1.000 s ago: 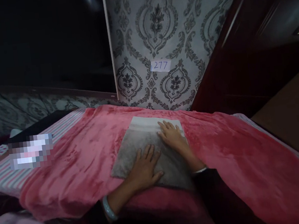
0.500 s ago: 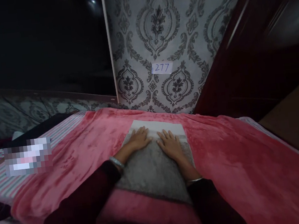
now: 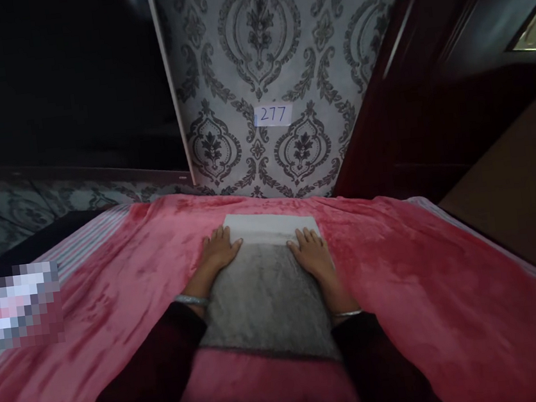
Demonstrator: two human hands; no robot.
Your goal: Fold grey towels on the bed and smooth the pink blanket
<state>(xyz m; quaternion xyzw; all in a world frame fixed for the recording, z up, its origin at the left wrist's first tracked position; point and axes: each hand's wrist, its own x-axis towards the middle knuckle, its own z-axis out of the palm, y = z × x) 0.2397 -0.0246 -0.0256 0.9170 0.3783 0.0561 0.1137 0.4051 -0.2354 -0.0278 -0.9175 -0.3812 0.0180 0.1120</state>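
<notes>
A grey, plush-looking cloth [image 3: 264,298] lies flat in front of me, with a smooth white strip [image 3: 266,226] along its far end. Whether the strip is part of the cloth or a sheet beneath it I cannot tell. My left hand [image 3: 218,250] rests palm down at the far left edge, fingers spread, near the white strip. At the far right edge my right hand [image 3: 311,255] lies flat too, fingertips touching the strip's border. Both hands are open and grip nothing. Under the cloth is a pink-red plush blanket [image 3: 393,277].
A large dark screen [image 3: 56,89] stands at the back left. Behind is patterned wallpaper [image 3: 260,27] bearing a paper label [image 3: 274,115] marked 277. A dark red wooden door [image 3: 432,111] and a brown panel [image 3: 524,197] stand right. Striped fabric [image 3: 93,237] shows at left.
My hands have moved apart, from nearer the middle of the cloth to its left and right edges. The view has shifted slightly, so the scene sits farther left.
</notes>
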